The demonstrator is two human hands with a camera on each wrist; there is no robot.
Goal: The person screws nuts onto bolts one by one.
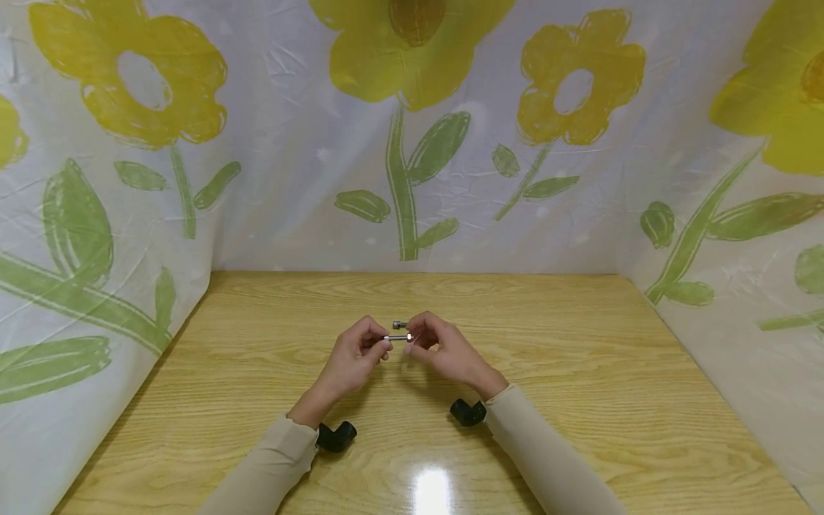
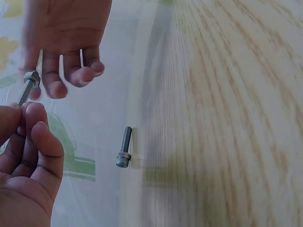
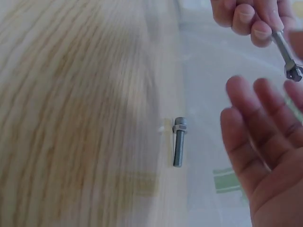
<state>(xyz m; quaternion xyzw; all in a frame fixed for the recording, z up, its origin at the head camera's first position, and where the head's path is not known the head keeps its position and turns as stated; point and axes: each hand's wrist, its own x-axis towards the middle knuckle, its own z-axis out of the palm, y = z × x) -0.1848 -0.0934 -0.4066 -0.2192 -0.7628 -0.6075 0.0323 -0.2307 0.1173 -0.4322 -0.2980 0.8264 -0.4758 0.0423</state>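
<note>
Not a single word, label, brand, number or sign can be read anywhere across these views right now!

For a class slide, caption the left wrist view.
Left hand pinches a bolt near the right hand; another bolt lies on the table.

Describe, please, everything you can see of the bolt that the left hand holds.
The bolt looks metallic, silver-grey, with a threaded shank and a nut near one end. It is held above the table, near level in the head view. The left hand pinches the end away from the nut; the right hand is beside the nut end, and whether it touches is unclear.
</note>
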